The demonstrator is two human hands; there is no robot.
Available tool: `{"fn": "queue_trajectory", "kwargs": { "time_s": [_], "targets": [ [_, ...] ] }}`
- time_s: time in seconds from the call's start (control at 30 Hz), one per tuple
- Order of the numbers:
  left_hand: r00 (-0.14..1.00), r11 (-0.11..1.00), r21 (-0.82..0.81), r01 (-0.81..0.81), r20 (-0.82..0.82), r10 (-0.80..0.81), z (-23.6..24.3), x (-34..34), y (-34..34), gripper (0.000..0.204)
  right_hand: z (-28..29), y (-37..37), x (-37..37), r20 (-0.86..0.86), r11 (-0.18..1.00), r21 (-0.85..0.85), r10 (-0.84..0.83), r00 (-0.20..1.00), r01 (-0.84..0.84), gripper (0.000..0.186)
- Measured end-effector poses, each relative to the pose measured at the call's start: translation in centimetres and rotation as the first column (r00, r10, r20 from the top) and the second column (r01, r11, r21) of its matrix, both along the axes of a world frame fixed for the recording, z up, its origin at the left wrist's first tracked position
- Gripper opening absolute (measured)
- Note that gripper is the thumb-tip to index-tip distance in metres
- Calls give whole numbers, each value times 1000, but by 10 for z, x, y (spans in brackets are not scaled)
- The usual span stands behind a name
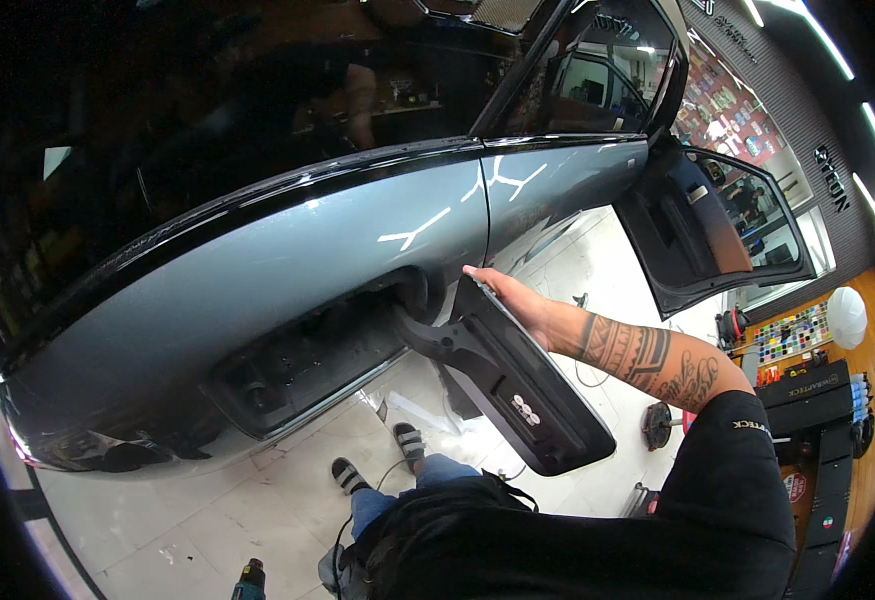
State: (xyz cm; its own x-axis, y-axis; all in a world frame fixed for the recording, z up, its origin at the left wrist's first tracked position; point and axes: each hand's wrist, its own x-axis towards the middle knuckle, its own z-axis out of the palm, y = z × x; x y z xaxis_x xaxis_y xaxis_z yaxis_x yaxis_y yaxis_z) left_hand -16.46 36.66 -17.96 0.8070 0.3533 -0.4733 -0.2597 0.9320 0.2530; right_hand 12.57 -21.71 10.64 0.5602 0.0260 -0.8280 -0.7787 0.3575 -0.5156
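My right hand (518, 302) is closed on the upper edge of a swung-out flap (518, 385), its thumb at the corner and its other fingers mostly hidden. The flap shows a black inner side with a white round-marked sticker and hangs on a curved black hinge arm (438, 340). That arm runs into a dark recess (308, 370) in the side of a grey-blue car (358, 230). My left hand is out of sight. At the lower edge pokes up the black nozzle of a teal heat gun (249, 578); whatever holds it is hidden.
Farther along the car, a door (708, 225) stands wide open. Wheeled stools (656, 425) are on the pale tiled floor (208, 500). A dark cable (390, 470) passes by my sandalled feet (351, 475). At the right is a black workbench (808, 400) with supplies.
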Motion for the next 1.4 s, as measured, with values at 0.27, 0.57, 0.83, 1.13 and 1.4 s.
{"fn": "queue_trajectory", "kwargs": {
  "time_s": [0.27,0.57,0.83,1.13,1.4],
  "targets": [
    [996,1000,2,17,89,-17,9,27,6,57,9,9,12,-4,995,-100,28,1000,-28,47],
    [999,1000,3,19,48,-19,11,31,1,57,5,-2,20,-2,977,-196,89,996,-88,37],
    [996,999,-18,-41,83,42,4,26,4,58,15,0,27,-12,953,-249,174,985,-171,33],
    [993,998,-4,-64,95,64,-7,15,8,62,-6,-20,4,49,996,3,85,995,-85,50],
    [995,998,10,-67,78,66,-7,12,7,64,8,-9,9,12,982,-155,112,994,-109,45]
  ]
}}
